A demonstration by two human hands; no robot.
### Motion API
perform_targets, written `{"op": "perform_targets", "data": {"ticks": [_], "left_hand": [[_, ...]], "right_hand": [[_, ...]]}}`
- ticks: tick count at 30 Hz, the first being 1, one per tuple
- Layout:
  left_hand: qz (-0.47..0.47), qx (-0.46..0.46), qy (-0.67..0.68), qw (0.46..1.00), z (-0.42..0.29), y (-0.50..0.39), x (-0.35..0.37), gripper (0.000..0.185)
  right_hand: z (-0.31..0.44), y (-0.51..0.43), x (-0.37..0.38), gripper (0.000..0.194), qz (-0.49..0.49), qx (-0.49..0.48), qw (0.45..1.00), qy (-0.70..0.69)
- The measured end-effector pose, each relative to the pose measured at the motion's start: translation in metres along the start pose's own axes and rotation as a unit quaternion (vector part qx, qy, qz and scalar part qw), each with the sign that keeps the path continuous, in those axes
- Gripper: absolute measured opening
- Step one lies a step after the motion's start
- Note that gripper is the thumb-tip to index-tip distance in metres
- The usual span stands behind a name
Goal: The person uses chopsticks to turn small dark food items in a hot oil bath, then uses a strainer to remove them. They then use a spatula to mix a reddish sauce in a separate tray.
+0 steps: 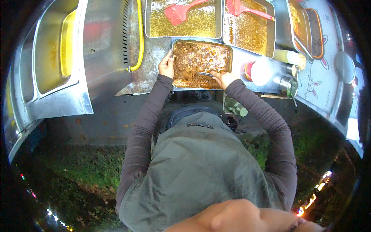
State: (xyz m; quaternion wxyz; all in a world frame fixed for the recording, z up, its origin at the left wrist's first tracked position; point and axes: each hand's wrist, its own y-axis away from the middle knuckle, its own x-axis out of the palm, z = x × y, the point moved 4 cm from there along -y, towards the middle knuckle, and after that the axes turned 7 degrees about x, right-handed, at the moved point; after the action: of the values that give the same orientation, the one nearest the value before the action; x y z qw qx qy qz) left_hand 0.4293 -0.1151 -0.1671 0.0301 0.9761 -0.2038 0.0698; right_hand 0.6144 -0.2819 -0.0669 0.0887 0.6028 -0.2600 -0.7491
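Observation:
A metal tray of brown, oily sauce or minced food (231, 62) lies at the counter's front edge before me. My left hand (166, 66) grips the tray's left rim. In my right hand (222, 78) is the end of a metal utensil (205, 74), whose far part dips into the brown food; its kind is hidden. Behind stand two larger trays of oily liquid, one at the centre (185, 37) and one to its right (274, 43). A red basting brush (176, 14) rests over the first, and another (236, 7) over the second.
At left are a steel panel (105, 52) with a yellow hose (141, 37) and a steel basin with a yellow inside (68, 43). To the right stand a white-lidded tub (260, 73), a bottle (285, 56), a metal cup (288, 85) and a deep container (285, 26). A green bottle (236, 107) hangs low.

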Motion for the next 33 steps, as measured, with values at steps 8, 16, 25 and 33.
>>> {"op": "perform_targets", "data": {"ticks": [8, 16, 25, 33], "left_hand": [[0.027, 0.002, 0.003, 1.0, 0.01, -0.003, -0.005, 0.033], [0.013, 0.016, -0.037, 0.999, -0.001, -0.002, -0.001, 0.033], [0.002, 0.008, -0.047, 0.999, -0.007, 0.001, 0.001, 0.033], [0.013, 0.008, -0.026, 1.0, 0.001, -0.002, -0.001, 0.034]], "right_hand": [[-0.062, 0.051, -0.077, 0.035, 0.029, -0.024, 0.996, 0.076], [-0.08, 0.076, -0.058, 0.049, 0.049, -0.05, 0.972, 0.225], [-0.043, 0.034, -0.031, 0.051, 0.072, -0.018, 0.992, 0.106], [-0.011, 0.025, -0.04, 0.046, 0.007, -0.023, 0.996, 0.086]]}}
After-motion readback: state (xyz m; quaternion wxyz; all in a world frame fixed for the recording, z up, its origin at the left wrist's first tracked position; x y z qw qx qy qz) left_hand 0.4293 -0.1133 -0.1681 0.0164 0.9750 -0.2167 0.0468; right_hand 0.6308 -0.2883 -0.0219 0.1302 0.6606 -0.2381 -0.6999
